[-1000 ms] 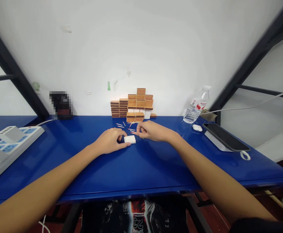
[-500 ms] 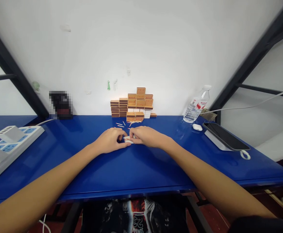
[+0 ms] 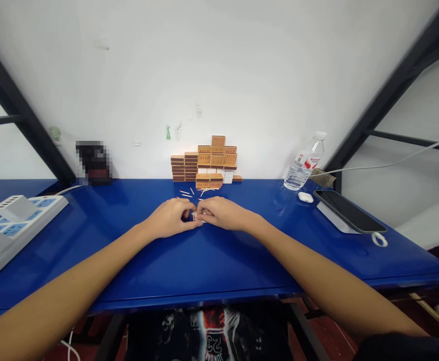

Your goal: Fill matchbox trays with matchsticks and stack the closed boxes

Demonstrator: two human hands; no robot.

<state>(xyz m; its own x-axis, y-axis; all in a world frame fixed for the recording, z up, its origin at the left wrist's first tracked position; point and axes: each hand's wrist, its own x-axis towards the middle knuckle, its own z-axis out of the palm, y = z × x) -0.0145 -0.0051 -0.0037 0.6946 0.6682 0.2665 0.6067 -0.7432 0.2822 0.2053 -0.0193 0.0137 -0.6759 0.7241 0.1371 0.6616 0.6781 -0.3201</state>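
On the blue table in front of me lies a small white matchbox tray [image 3: 195, 216] with red-tipped matches showing in it, mostly covered by my fingers. My left hand [image 3: 174, 217] curls round its left end, thumb in front and forefinger behind. Over the tray's right part, my right hand [image 3: 219, 213] has its thumb and forefinger pinched together; what sits between them is too small to tell. Just beyond both hands, several loose matches [image 3: 186, 193] are scattered. More matches [image 3: 207, 189] lie in front of the stacked matchboxes [image 3: 217, 159].
Brown-edged matchboxes [image 3: 184, 167] are stacked against the wall. To the right stand a water bottle [image 3: 305, 161], a white earphone case [image 3: 305, 197] and a phone [image 3: 349, 210] on a white box. A power strip [image 3: 23, 218] with plugged-in adapters lies at the left.
My right hand has shifted slightly left over the tray, its fingertips covering more of it. My left hand stays at the tray's left end.
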